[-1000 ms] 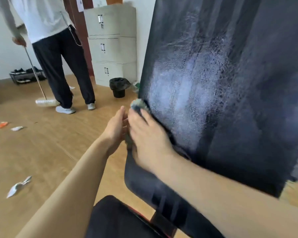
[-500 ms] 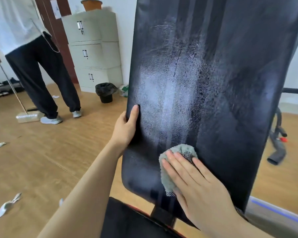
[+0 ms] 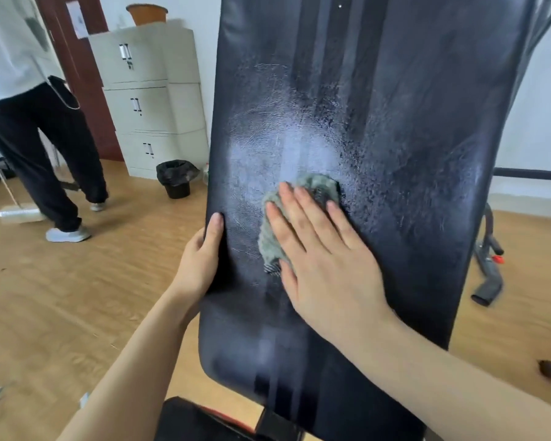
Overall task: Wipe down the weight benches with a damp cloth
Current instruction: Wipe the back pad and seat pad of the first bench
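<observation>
The crumpled grey-green damp cloth (image 3: 318, 186) has climbed in the last half second from the lower part of the black padded vinyl backrest (image 3: 411, 154) to about its middle. It now sits at the lower rim of the shiny wet patch. The right hand (image 3: 325, 259) presses it flat, fingers (image 3: 303, 214) straight and spread, gripping nothing. The left hand (image 3: 201, 256) has stayed on the backrest's left edge, fingers wrapped round it and thumb (image 3: 215, 224) on the face, steadying the pad.

The stroke is therefore running upward. I judge the lower centre covered (streaks show there), while the droplet-speckled upper half and right side remain to be wiped.

Above the cloth the face is unobstructed, and a broad band lies between it and the right edge. To the left the cloth is near the thumb, so a sideways pass would soon meet it. A person (image 3: 45, 138) with a pale broom (image 3: 19, 214), a grey metal cabinet (image 3: 153, 106) and a black bin (image 3: 175, 179) stand well apart at the back left. The grey steel frame tube (image 3: 487, 281) at the right is clear of the pad.
</observation>
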